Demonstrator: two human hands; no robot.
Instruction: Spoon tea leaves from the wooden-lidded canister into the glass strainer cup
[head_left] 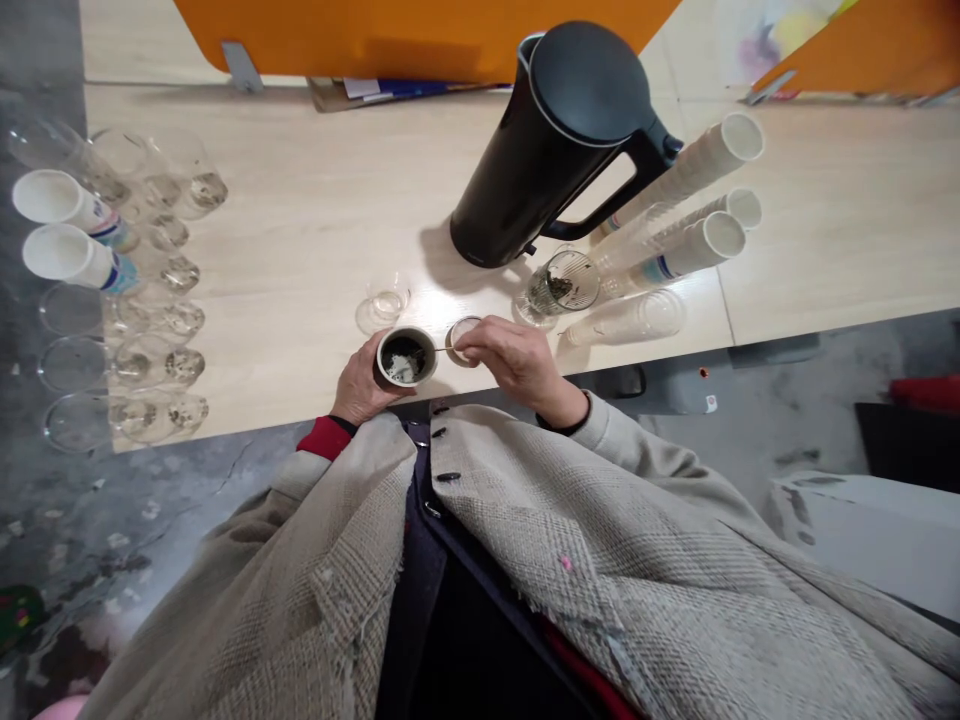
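Note:
My left hand (361, 385) is wrapped around a small round tub (406, 358), tilted so its opening faces up at me. Dark loose leaves and a pale patch show inside it. Between the fingertips of my right hand (511, 362) is a thin stick (448, 348), pointing toward the tub's rim; whether its end is a spoon I cannot make out. A round pale-rimmed lid or dish (463, 338) lies just behind those fingers, partly hidden. Beyond the tub stands a small clear cup (386, 303). A ribbed glass (568, 284) with leaves inside is right of my right hand.
A black kettle (551, 140) stands behind the glass. Stacked paper cups (694, 165) and clear plastic cups (630, 318) lie at the right. On the left are rows of clear cups (161, 362) with leaves and two paper cups (75, 255). An orange partition (420, 40) borders the back.

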